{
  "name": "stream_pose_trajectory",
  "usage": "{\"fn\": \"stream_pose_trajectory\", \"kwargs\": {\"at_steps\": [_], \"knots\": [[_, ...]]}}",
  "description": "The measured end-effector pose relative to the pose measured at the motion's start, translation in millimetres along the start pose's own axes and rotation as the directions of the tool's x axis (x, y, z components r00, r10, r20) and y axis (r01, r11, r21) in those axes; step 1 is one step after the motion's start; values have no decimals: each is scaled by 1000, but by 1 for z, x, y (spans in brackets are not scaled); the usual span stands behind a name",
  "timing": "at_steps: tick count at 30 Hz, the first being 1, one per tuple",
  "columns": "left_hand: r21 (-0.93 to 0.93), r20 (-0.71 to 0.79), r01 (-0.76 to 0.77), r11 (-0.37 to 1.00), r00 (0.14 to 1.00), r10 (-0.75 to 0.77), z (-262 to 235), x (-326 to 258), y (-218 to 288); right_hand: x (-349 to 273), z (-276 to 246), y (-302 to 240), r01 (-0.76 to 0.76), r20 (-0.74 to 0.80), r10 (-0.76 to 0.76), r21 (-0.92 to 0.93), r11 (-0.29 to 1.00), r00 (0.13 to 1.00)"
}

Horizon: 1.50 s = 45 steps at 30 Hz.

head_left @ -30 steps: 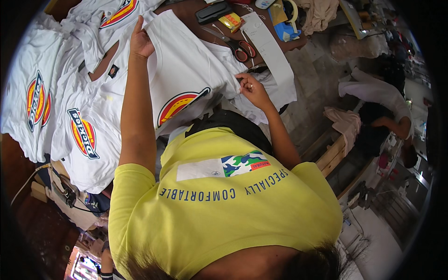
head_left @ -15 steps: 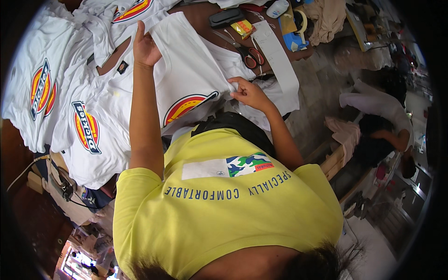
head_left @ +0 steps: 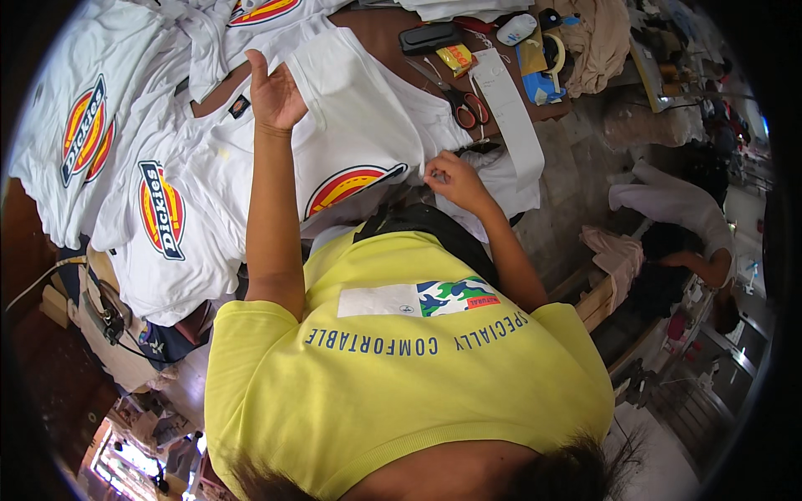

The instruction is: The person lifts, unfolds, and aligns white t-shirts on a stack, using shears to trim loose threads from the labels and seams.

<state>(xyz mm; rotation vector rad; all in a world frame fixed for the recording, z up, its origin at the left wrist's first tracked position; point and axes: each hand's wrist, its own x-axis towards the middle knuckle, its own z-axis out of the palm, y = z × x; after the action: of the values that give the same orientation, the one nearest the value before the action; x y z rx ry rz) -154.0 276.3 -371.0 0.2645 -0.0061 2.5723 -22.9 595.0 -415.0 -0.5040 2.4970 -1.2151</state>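
Note:
A white T-shirt (head_left: 368,125) with a red, yellow and dark blue print lies in front of me, partly over other white shirts. My left hand (head_left: 278,98) is at its sleeve, thumb stretched out and palm turned up; the fingertips are partly hidden by the cloth. At the shirt's near right edge, my right hand (head_left: 458,184) has its fingers curled in a pinch on the fabric. Another white T-shirt (head_left: 200,179) with a similar print and a dark neck label is spread to the left of my left forearm.
More white shirts (head_left: 50,117) are heaped at the far left. Beyond my right hand lie scissors (head_left: 468,108), a black case (head_left: 428,37), a yellow packet (head_left: 455,58), a long paper strip (head_left: 511,117) and a tape roll (head_left: 554,52). A person (head_left: 685,200) bends over at the right.
The view has shifted slightly, so the table things appear a little to the right. My right hand's fingers are more curled at the shirt's edge. My left hand stays at the sleeve.

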Motion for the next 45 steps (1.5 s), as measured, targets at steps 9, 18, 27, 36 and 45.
{"fn": "stream_pose_trajectory", "kwargs": {"at_steps": [9,18,27,36,45], "knots": [[99,308,75,992,946,-102,7,-6,-7,-8,8,-25,-120,-21,124,134,984,992],[-21,52,-218,976,974,219,-14,-39,-10,-22,14,-21,58,-80,-150,-673,738,986],[-58,-17,-370,927,929,369,-26,-53,-18,-26,34,-17,140,-195,-278,-523,841,941],[347,-278,-573,743,693,665,-14,-62,-28,-4,67,-11,-268,-328,268,48,962,906],[136,-247,-553,822,784,569,-101,-98,13,-25,65,10,-149,-255,446,708,690,858]]}}
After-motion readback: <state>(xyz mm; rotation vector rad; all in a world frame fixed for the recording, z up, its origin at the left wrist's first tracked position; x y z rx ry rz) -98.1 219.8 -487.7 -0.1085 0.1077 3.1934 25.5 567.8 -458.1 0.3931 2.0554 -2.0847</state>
